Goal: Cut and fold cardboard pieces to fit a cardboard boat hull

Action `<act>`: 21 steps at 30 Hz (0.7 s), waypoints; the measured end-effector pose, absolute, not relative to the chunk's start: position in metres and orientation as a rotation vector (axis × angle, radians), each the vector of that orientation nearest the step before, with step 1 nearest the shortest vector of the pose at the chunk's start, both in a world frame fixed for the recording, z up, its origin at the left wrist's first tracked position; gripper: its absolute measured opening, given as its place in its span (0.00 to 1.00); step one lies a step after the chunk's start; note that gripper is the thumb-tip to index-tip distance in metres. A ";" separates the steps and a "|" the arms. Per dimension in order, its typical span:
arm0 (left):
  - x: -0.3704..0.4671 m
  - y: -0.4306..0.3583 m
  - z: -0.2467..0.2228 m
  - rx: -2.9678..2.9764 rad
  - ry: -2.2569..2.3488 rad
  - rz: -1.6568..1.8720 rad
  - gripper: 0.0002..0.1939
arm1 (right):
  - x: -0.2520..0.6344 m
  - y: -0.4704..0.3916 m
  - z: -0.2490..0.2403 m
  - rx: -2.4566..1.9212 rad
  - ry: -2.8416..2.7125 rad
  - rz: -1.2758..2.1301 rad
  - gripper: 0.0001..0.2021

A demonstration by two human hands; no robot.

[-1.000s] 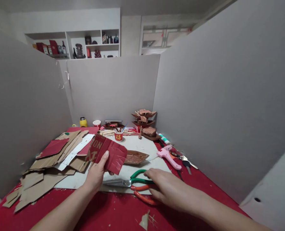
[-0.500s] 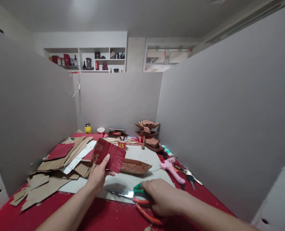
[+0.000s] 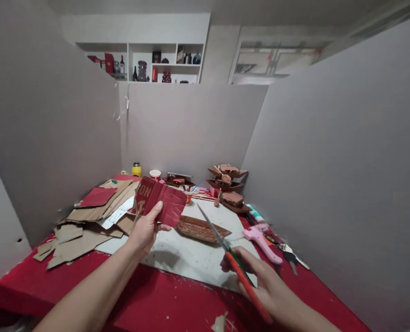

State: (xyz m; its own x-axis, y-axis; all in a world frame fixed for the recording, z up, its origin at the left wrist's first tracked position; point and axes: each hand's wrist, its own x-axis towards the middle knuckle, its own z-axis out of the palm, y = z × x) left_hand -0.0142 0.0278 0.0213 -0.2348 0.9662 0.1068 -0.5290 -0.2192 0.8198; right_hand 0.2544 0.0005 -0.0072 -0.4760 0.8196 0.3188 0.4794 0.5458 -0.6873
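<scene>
The left hand (image 3: pixel 147 233) has its grip pinched on a red card (image 3: pixel 168 203), near the middle of the picture. At the lower right, the right hand's (image 3: pixel 256 274) grip is wrapped around scissors (image 3: pixel 238 269). A brown boat (image 3: pixel 201 230) sits mid-picture on the counter (image 3: pixel 149 299).

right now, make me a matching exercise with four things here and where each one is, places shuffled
1. red cardboard piece with printed letters
2. metal scissors with orange and green handles
3. brown boat-shaped hull
4. yellow bottle with dark cap

A. in the right hand
B. near the grey back partition
C. on the white board
D. in the left hand

Pairs: 1-D, 2-A, 3-C, 4-B
</scene>
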 end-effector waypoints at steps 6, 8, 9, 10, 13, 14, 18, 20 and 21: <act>-0.010 0.022 0.026 0.870 0.824 1.771 0.15 | 0.255 0.015 -0.008 -1.172 -2.107 0.562 0.08; -0.010 0.023 0.024 0.904 0.825 1.814 0.16 | 0.253 0.023 -0.012 -1.138 -2.121 0.538 0.08; -0.011 0.023 0.022 0.913 0.830 1.831 0.16 | 0.252 0.027 -0.013 -1.115 -2.135 0.536 0.08; -0.011 0.024 0.020 0.914 0.836 1.843 0.17 | 0.251 0.030 -0.013 -1.098 -2.159 0.531 0.08; -0.013 0.024 0.015 0.925 0.901 1.877 0.20 | 0.246 0.034 -0.008 -1.083 -2.253 0.506 0.09; -0.014 0.024 0.014 0.947 0.941 1.886 0.21 | 0.244 0.034 -0.005 -1.083 -2.271 0.503 0.09; -0.014 0.022 0.014 1.087 1.100 1.896 0.22 | 0.235 0.034 0.009 -1.056 -2.282 0.538 0.08; -0.015 0.021 0.015 1.143 1.163 1.887 0.22 | 0.232 0.034 0.013 -1.046 -2.284 0.551 0.07; -0.015 0.020 0.015 1.174 1.200 1.876 0.21 | 0.231 0.033 0.013 -1.050 -2.290 0.555 0.07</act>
